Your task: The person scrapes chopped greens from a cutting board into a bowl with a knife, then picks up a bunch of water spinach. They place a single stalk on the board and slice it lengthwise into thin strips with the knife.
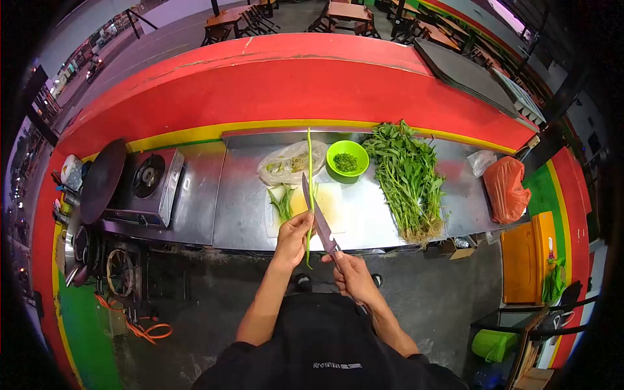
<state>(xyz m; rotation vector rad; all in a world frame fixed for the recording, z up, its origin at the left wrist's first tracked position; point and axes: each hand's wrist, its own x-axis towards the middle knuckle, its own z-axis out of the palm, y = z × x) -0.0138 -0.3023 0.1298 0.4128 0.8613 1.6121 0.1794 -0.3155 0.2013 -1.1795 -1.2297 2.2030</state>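
My left hand (296, 236) pinches a long, thin green vegetable stalk (310, 159), which stands nearly upright in view and hangs a little below my fingers. In my right hand (355, 277) is a large kitchen knife (320, 222), its blade slanting up to the left and overlapping the stalk. Behind them lies a white cutting board (331, 203) with some cut green leaves (282, 203) on its left side. A lime-green bowl (362, 168) at the board's far edge holds finely chopped greens (346, 162).
A clear plastic bag (273, 170) with vegetable pieces sits behind the board. Right of it lies a big bunch of leafy greens with roots (408, 185). An orange-red plastic bag (506, 188) is farther right. At left stand a gas stove (144, 185) and a dark round pan (103, 182).
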